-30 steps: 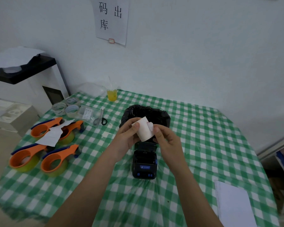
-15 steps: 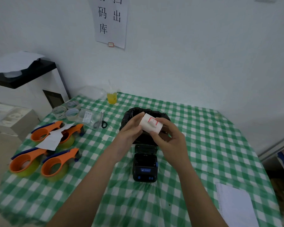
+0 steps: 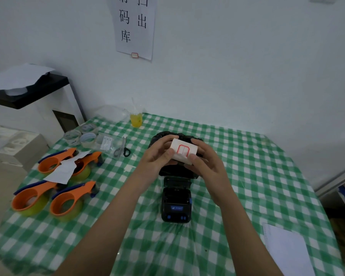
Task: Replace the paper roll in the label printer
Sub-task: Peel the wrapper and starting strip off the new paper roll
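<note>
At frame centre I hold the paper roll (image 3: 183,152) clamped between left hand (image 3: 157,156) and right hand (image 3: 205,162), above the open label printer (image 3: 176,202). I judge its loose edge could unwind or load reversed.

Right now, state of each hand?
Left hand: closed on the left end of the white label roll with a red-bordered label.
Right hand: closed on the same roll's right end.
</note>
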Demonstrator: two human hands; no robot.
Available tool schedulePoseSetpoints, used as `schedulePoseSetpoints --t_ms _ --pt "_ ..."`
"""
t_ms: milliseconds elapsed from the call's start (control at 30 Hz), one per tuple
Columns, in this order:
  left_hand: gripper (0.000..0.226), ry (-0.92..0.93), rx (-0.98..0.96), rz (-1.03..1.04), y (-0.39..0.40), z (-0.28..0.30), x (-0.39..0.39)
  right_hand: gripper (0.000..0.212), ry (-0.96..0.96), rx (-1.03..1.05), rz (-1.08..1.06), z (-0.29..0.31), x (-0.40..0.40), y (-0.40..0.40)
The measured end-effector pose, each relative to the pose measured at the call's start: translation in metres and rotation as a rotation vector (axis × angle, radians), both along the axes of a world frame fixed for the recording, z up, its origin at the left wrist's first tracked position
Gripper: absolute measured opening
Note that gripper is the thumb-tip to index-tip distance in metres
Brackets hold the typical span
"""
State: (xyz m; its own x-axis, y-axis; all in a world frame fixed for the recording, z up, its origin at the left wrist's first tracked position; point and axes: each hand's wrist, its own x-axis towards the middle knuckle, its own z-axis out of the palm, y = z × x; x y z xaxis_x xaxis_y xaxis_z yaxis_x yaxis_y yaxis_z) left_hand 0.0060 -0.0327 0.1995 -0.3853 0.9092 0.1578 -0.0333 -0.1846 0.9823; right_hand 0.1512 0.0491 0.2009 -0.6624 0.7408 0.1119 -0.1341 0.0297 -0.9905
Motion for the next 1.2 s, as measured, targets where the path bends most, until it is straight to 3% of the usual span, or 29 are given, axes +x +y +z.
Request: schedulePoseSetpoints --t_ms 200,267,433,533,767,1067,1200 --pt "0.039 -0.009 -0.024 0.014 0.002 0.003 0.004 0.027 0.040 0.077 -0.080 0.002 -0.005 -0.004" --pt "0.038 0.124 -0.060 0.056 0.004 0.004 0.005 0.026 0.030 0.071 -0.123 0.002 -0.007 -0.002" --pt "0.033 0.694 0.049 0.274 0.005 -0.002 0.002 0.020 -0.037 0.106 -0.170 0.001 -0.006 0.001" --pt "0.033 0.801 0.069 0.334 0.008 -0.003 0.003 0.016 -0.047 0.155 -0.156 0.001 -0.003 -0.002" --pt "0.020 0.855 0.141 0.376 0.011 0.007 -0.002 0.015 -0.079 0.235 -0.128 0.002 -0.002 -0.003" --pt "0.008 0.671 0.023 0.271 0.008 0.013 0.006 0.018 -0.125 0.249 -0.022 0.001 0.000 -0.005" --pt "0.022 0.607 0.006 0.283 0.006 0.014 0.007 0.019 -0.126 0.244 -0.021 -0.002 0.001 -0.005"
